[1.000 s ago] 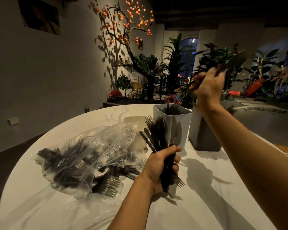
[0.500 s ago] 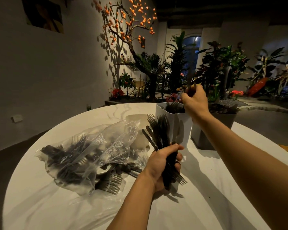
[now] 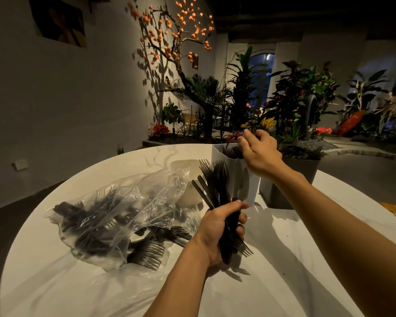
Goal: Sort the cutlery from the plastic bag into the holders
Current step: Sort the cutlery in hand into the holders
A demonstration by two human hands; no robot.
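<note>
Two hands in frame. Left hand (image 3: 217,232) grips a bundle of black cutlery (image 3: 217,186) by the middle, fingers curled round it; fork tines fan out at the top and more tines stick out below the fist, a couple of plain handles angle off to the left. Exact count in the bundle can't be read, too dark and overlapped. Right hand (image 3: 260,152) sits over the top of the white holder (image 3: 249,186), fingers loosely spread and holding nothing that I can see. Dark cutlery ends show inside that holder at its rim. Two holders stand side by side at the far side of the round white table (image 3: 284,259): the white one and a grey holder (image 3: 284,186) just right of it, partly hidden by the right forearm. One clear plastic bag (image 3: 114,216) lies left of the left hand, still full of dark cutlery; a stack of loose forks (image 3: 149,253) spills out at its open near end onto the table. A pale bowl-shaped thing (image 3: 188,179) sits behind the bag, mostly covered by it. Potted plants (image 3: 295,99) and a tree with orange lights (image 3: 169,37) stand behind the table.
</note>
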